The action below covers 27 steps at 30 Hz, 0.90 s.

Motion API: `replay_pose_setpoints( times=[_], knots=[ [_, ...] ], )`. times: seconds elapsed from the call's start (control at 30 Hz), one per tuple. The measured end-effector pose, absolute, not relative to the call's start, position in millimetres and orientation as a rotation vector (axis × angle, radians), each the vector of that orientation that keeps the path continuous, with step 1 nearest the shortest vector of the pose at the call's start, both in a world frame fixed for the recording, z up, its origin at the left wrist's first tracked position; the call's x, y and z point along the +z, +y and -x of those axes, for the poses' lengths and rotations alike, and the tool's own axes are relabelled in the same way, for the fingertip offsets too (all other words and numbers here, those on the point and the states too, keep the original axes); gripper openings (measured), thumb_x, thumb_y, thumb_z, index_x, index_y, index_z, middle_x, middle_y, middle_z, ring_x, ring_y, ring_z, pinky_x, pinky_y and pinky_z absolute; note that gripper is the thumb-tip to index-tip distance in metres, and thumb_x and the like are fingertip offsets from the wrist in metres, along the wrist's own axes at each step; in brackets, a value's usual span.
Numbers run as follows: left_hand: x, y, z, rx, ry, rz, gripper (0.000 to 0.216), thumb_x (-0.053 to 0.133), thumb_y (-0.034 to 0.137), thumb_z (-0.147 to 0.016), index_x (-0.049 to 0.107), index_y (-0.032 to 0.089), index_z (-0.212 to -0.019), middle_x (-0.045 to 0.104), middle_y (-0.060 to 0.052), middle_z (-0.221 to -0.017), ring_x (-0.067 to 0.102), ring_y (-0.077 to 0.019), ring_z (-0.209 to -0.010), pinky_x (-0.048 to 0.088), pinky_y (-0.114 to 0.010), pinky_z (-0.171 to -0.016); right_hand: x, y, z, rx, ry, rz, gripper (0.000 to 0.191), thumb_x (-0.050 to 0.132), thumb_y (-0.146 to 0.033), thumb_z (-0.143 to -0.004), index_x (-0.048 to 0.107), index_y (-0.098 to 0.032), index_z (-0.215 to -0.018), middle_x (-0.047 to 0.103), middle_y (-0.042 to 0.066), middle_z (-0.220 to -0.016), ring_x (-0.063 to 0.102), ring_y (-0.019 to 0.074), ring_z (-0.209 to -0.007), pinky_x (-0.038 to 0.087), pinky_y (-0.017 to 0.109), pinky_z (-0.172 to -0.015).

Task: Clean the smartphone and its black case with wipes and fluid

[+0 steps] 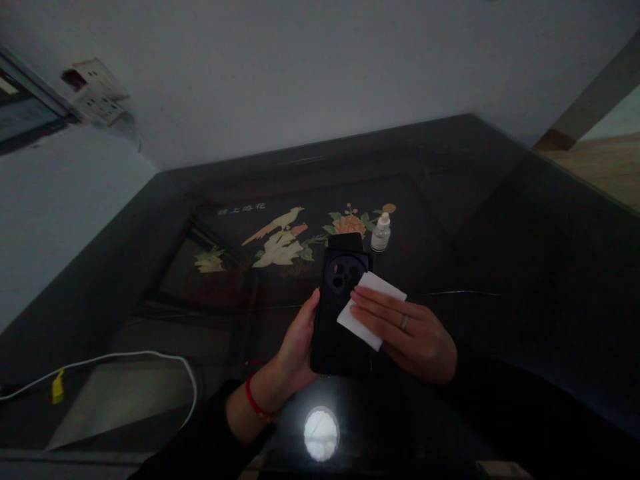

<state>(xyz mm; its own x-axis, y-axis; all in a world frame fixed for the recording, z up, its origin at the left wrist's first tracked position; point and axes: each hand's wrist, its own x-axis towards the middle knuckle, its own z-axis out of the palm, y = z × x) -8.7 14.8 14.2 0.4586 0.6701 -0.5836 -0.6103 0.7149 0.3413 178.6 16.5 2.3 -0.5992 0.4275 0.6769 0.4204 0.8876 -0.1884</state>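
My left hand (296, 347) grips a black phone (336, 313) by its left edge, with the back and its round camera cluster facing up. My right hand (407, 331), with a ring on one finger, presses a folded white wipe (371, 308) flat against the phone's back, just beside the camera. A red cord circles my left wrist. Both arms wear dark sleeves.
A small white dropper bottle (381, 233) stands behind the phone on the dark glass-topped table (500, 267), which has a bird-and-flower inlay. A white cable (150, 355) curves at the lower left. A wall socket (95, 90) hangs at the upper left. A lamp reflection glows near the front edge.
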Motion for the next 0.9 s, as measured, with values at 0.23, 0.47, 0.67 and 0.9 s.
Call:
replay_pose_setpoints(
  times=[0.23, 0.47, 0.67, 0.9],
  knots=[
    [20, 17, 11, 0.785, 0.694, -0.166, 0.071, 0.019, 0.055, -0.096, 0.065, 0.006, -0.117, 0.072, -0.014, -0.103, 0.065, -0.0227, -0.098, 0.042, -0.033, -0.096, 3, 1, -171, 0.022, -2.42, 0.334, 0.031, 0.037, -0.01, -0.098, 0.065, -0.009, -0.11, 0.07, 0.006, -0.116, 0.061, 0.016, -0.116, 0.059, 0.022, -0.072],
    [18, 17, 19, 0.793, 0.757, -0.173, 0.058, 0.029, 0.049, -0.096, 0.061, 0.01, -0.126, 0.073, -0.012, -0.104, 0.065, -0.0239, -0.1, 0.043, -0.035, -0.095, 2, 13, -177, -0.005, -2.347, 0.517, 0.03, 0.038, -0.009, -0.096, 0.063, -0.004, -0.112, 0.068, 0.016, -0.118, 0.057, 0.0202, -0.121, 0.058, 0.03, -0.087],
    [23, 22, 22, 0.831, 0.73, -0.187, 0.062, 0.025, 0.05, -0.096, 0.053, 0.01, -0.134, 0.069, -0.012, -0.115, 0.064, -0.0229, -0.104, 0.042, -0.034, -0.098, 1, 9, -177, 0.013, -2.428, 0.396, 0.031, 0.038, -0.011, -0.096, 0.064, -0.007, -0.112, 0.07, 0.012, -0.115, 0.059, 0.0174, -0.119, 0.059, 0.025, -0.078],
    [26, 22, 19, 0.816, 0.814, -0.145, 0.059, 0.027, 0.047, -0.097, 0.053, 0.008, -0.132, 0.072, -0.014, -0.106, 0.067, -0.0244, -0.099, 0.043, -0.038, -0.098, -2, 19, -184, 0.057, -2.397, 0.384, 0.034, 0.035, -0.015, -0.097, 0.062, -0.004, -0.113, 0.07, 0.015, -0.114, 0.061, 0.0214, -0.117, 0.061, 0.031, -0.079]
  ],
)
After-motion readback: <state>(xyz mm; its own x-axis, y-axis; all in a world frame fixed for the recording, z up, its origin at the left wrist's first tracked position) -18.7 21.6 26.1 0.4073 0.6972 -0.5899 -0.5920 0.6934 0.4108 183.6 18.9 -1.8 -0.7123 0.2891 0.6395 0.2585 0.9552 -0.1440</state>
